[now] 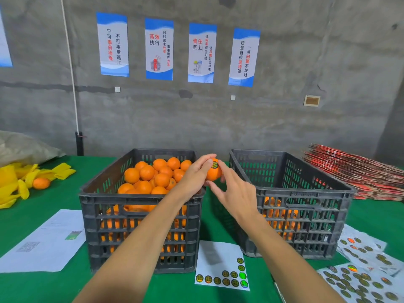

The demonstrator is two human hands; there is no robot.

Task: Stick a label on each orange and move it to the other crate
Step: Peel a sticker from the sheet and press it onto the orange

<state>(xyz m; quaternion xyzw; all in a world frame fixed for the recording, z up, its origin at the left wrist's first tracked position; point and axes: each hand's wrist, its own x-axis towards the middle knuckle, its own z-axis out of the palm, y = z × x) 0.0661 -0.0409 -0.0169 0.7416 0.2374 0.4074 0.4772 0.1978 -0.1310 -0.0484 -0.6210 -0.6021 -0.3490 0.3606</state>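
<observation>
Holding labelled orange (pixel 213 172) between the two crates.
Orange is gripped by left hand (pixel 196 174); right hand (pixel 235 193) is spread, fingertips touching. Firm, light, smooth-skinned: best cupped around its sides, label (pixel 215 165) kept clear.

Even, fairly bright indoor light with soft, faint shadows beneath the crates (pixel 140 200). Holographic stickers (pixel 242 275) glint green. The wide-angle lens bends the wall posters (pixel 113 44) and stretches the frame's edges, slightly soft.
</observation>
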